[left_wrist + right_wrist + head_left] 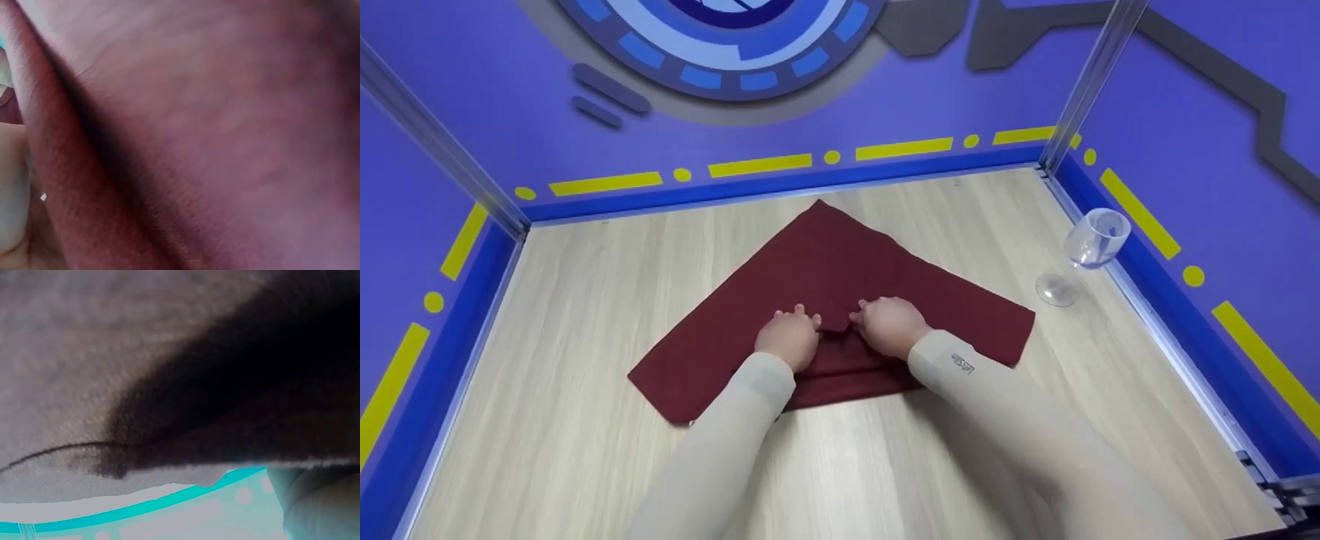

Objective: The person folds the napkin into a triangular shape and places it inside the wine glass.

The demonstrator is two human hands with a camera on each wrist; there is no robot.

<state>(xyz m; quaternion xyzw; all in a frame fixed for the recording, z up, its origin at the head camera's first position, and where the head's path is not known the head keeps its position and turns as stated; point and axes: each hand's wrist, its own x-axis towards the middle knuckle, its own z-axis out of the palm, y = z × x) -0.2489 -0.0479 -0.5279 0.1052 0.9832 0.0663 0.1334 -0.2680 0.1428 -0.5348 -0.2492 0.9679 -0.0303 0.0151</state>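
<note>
A dark red cloth lies folded on the table, with a pointed corner at the back and wide arms to both sides. At its near middle, my left hand grips the fabric, and several fingertips show above it. Close to its right, my right hand pinches the same part, so a small raised fold stands between the hands. Cloth fills most of the left wrist view, with a piece of the hand at the left edge. In the right wrist view, dark fabric hides most of the right hand.
A clear wine glass stands upright on the right side of the wooden table. Blue-purple panels with yellow marks and metal edge rails enclose the back and both sides.
</note>
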